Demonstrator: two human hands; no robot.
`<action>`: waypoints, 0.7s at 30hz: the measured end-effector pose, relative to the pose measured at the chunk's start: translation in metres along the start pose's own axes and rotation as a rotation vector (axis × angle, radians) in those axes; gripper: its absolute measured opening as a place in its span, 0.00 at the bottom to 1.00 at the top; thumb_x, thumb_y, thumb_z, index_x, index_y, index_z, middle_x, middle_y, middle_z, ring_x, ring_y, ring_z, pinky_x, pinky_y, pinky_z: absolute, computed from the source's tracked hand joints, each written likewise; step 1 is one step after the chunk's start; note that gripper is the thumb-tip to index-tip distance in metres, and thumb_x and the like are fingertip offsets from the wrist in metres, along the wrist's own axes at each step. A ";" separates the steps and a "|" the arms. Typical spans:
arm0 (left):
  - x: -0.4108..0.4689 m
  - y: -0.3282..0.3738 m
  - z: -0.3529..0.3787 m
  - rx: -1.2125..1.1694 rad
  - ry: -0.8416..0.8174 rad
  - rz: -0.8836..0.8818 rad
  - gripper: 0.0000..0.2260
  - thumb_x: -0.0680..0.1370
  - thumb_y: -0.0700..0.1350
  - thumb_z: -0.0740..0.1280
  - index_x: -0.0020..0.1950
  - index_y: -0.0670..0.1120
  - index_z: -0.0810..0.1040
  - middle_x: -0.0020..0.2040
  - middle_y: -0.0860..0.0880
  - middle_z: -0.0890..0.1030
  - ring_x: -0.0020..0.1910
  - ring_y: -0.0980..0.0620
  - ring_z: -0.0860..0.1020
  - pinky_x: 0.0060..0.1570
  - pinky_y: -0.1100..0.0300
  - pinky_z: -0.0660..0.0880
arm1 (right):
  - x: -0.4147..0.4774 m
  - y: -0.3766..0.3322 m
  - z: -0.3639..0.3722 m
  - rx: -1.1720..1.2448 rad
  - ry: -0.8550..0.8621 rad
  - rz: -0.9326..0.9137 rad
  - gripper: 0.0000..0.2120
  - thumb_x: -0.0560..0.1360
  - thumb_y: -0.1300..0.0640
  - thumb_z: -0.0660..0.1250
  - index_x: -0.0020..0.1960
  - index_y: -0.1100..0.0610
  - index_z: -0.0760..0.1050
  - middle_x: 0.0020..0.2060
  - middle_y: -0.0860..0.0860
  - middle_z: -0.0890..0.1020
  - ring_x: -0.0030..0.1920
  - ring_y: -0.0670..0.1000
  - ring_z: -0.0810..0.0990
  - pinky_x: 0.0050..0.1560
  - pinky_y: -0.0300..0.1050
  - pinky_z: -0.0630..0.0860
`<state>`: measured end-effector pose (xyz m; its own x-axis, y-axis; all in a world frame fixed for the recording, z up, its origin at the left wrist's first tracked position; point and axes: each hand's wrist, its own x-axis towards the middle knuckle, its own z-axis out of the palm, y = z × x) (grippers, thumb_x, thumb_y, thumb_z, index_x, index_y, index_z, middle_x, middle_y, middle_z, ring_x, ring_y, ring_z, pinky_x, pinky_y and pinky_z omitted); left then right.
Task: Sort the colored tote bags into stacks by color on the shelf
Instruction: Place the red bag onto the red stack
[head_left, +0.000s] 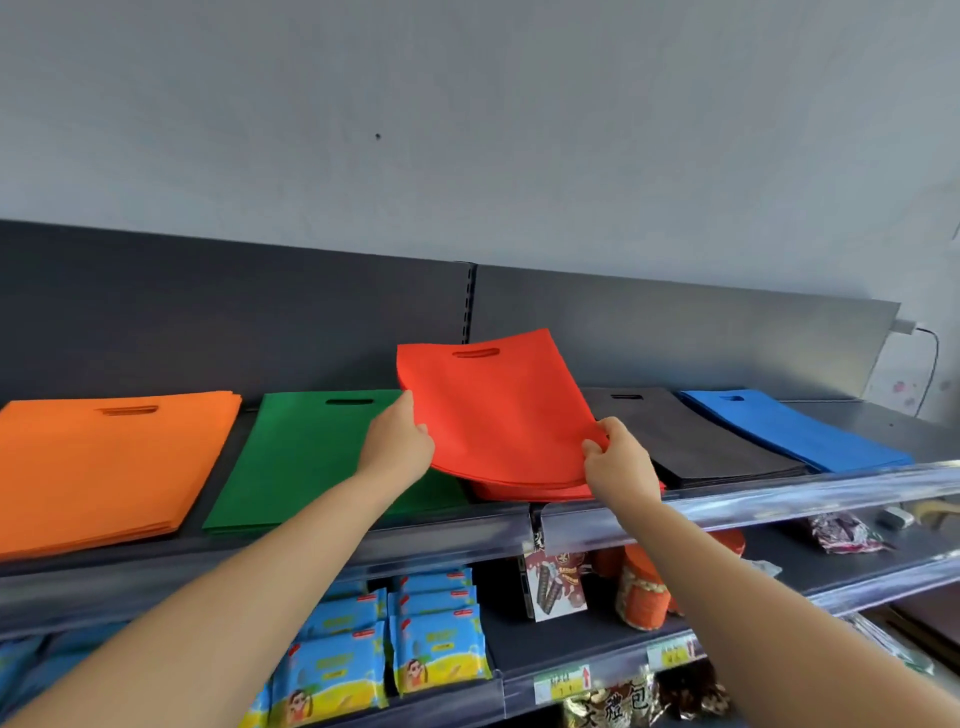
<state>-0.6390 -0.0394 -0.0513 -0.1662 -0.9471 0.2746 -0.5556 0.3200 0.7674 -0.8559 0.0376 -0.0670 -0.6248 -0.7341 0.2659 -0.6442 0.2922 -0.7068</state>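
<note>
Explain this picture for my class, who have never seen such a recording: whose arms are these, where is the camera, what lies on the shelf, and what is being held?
There is no machine here. A person wears one wide-angle camera on the head, so you look forward and down along their own two bare arms. On the top shelf flat tote bags lie sorted by colour, from left to right: an orange stack, a green stack, a red stack, a black stack and a blue stack. The left hand holds the left edge of some red bags, and the right hand pinches their near right corner. The bags are held tilted just above the red stack. How many are in that grip cannot be told. Snack packets sit on the shelves below.
</note>
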 end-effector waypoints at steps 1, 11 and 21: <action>0.005 0.002 0.008 0.000 -0.006 -0.001 0.23 0.82 0.37 0.56 0.77 0.43 0.57 0.74 0.44 0.64 0.73 0.44 0.63 0.67 0.52 0.64 | 0.008 0.004 -0.002 -0.025 -0.002 -0.003 0.15 0.80 0.55 0.56 0.67 0.53 0.67 0.48 0.51 0.80 0.40 0.53 0.78 0.41 0.46 0.73; 0.030 0.012 0.070 0.125 -0.106 -0.032 0.26 0.82 0.40 0.57 0.79 0.43 0.52 0.77 0.45 0.60 0.75 0.46 0.59 0.70 0.53 0.61 | 0.067 0.046 -0.007 -0.144 -0.059 0.054 0.17 0.80 0.54 0.57 0.68 0.54 0.67 0.56 0.55 0.79 0.51 0.57 0.78 0.49 0.50 0.75; 0.024 0.015 0.092 0.592 -0.202 -0.137 0.17 0.81 0.48 0.56 0.69 0.44 0.70 0.67 0.47 0.73 0.63 0.46 0.74 0.56 0.54 0.72 | 0.092 0.068 -0.013 -0.541 -0.207 0.002 0.09 0.78 0.56 0.58 0.56 0.57 0.72 0.48 0.51 0.78 0.43 0.54 0.74 0.41 0.44 0.69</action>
<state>-0.7260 -0.0591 -0.0860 -0.1803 -0.9829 0.0376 -0.9290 0.1827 0.3217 -0.9629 -0.0018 -0.0821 -0.5621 -0.8218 0.0931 -0.8109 0.5255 -0.2575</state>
